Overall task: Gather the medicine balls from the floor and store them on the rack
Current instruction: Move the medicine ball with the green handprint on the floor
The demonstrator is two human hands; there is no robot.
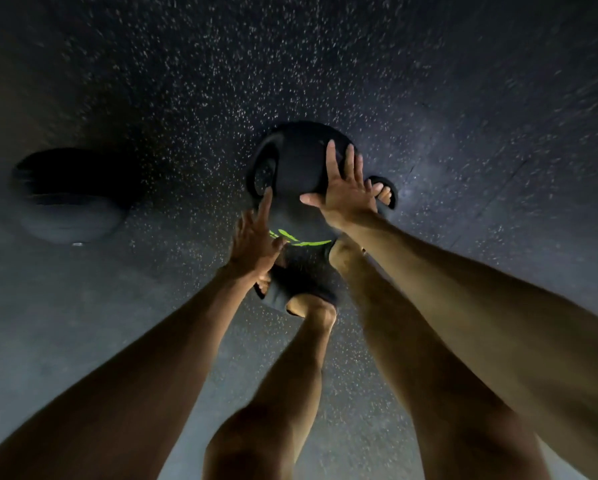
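Black medicine ball (295, 168) with green markings, on the speckled floor (463, 98) between both hands.
Right hand (346, 194) lies flat on its top, fingers straight and spread; left hand (256, 239) unclenched, fingertips at its near-left side. Second dark ball (72, 197) sits well left of the left hand.

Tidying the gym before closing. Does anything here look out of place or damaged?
Only two medicine balls lying loose: a black handled ball with green marking, between the right hand and left hand, and a second ball on the speckled floor to the left. No damage shows, though the picture is dim.
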